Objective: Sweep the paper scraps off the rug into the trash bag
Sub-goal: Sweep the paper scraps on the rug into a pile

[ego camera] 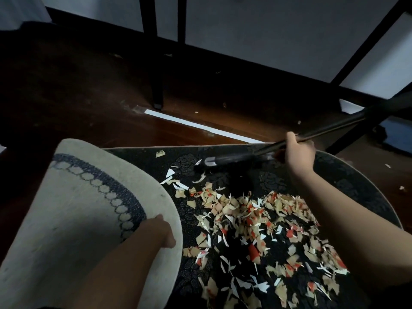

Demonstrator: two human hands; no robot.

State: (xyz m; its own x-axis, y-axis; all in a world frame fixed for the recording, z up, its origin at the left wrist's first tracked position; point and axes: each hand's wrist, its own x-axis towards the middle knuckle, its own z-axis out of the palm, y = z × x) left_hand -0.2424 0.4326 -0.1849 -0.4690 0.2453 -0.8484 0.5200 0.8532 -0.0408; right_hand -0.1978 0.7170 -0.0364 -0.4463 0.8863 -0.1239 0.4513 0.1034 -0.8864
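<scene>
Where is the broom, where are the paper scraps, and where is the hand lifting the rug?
broom [231, 160], head view, on its dark head
paper scraps [263, 221], head view, middle of the pile
left hand [159, 230], head view, back of the hand gripping the rug's folded edge

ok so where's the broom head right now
In the head view the broom head sits right of centre on the dark rug, near its far edge, just left of the right hand and beyond the paper scraps.

A dark wooden floor [89, 90] lies below a pale wall [267, 30]. Black furniture legs [157, 85] stand on it. A white strip [200, 127] lies on the floor near one leg.
</scene>
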